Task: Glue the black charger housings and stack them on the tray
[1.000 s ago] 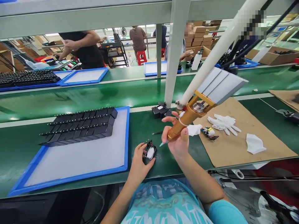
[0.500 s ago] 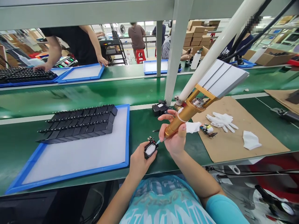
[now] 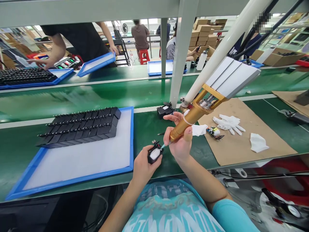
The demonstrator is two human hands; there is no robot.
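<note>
My left hand (image 3: 143, 164) is closed round a small black housing (image 3: 154, 153) with a white insert, held just above the green bench. My right hand (image 3: 180, 141) grips a gold dispensing tool (image 3: 187, 124) that hangs from a white tube (image 3: 224, 45). Its pale blue tip (image 3: 163, 146) touches the housing's right edge. A blue-rimmed tray (image 3: 96, 167) to the left carries rows of black housings (image 3: 79, 127).
More black parts (image 3: 164, 111) sit by the grey post (image 3: 180, 54). White gloves (image 3: 228, 123), a small circuit board (image 3: 214, 132) and a white cloth (image 3: 258, 142) lie on cardboard (image 3: 241, 145) at right. Across the belt a person lifts a blue tray (image 3: 96, 63).
My left hand lifted the housing off the bench and the tool's tip came down to meet it. The person opposite picked up a blue tray.
</note>
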